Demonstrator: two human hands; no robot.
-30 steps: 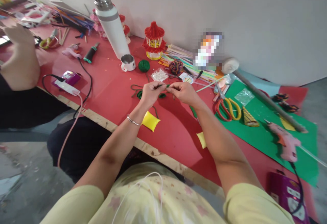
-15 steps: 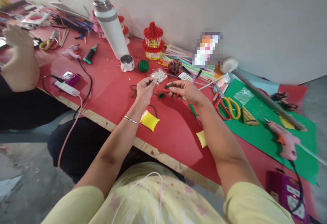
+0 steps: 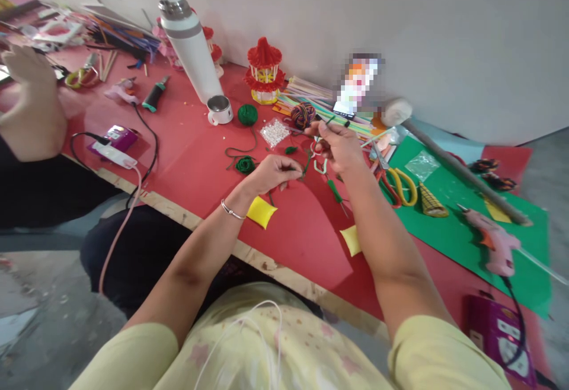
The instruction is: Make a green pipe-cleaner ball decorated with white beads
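My left hand [image 3: 279,173] is closed, fingertips pinched on a strand of green yarn [image 3: 307,162]. The strand runs up to my right hand [image 3: 340,146], raised higher, whose fingers are closed on its other end; a bit of green shows above the thumb. Left of my hands lie a green yarn ball [image 3: 248,115] and a loose coil of green yarn [image 3: 244,165], linked by a trailing strand. A small green piece [image 3: 291,150] and a bag of white beads [image 3: 274,133] lie just beyond. Below my right hand are a green-handled tool [image 3: 335,191] and a pale clip-like loop [image 3: 320,166].
Two small yellow pillows [image 3: 261,212] lie near the edge. At the back stand a white flask [image 3: 189,46], a metal cup [image 3: 220,109] and a red lantern [image 3: 265,70]. Scissors [image 3: 402,185] and a pink glue gun [image 3: 491,239] are right. Another person's arm [image 3: 33,105] rests left.
My left hand has moved down and right, my right hand up and right, with green yarn stretched between them. The green coil on the table is now uncovered.
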